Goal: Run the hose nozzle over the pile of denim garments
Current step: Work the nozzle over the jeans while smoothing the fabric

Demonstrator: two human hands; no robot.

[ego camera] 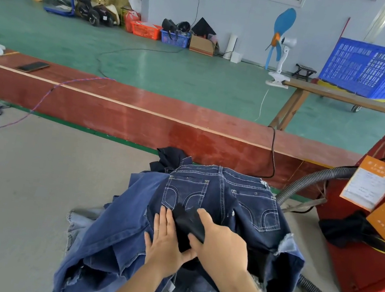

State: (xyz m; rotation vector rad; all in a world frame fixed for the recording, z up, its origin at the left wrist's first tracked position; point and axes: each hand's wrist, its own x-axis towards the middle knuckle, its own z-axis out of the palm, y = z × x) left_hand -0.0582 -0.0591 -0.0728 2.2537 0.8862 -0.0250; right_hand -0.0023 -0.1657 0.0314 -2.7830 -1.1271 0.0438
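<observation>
Sweep in progress: right hand (pixel 219 245) fingers clamped on the black nozzle (pixel 187 222) atop the denim pile (pixel 203 197); left hand (pixel 165 239) fingers flat, together, beside the nozzle. Next, probably advance toward the pockets.

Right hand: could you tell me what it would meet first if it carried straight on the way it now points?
The right hand, gripping the black nozzle, points up-left across the jeans. It would likely run over the left back pocket first, though depth is unclear.
</observation>
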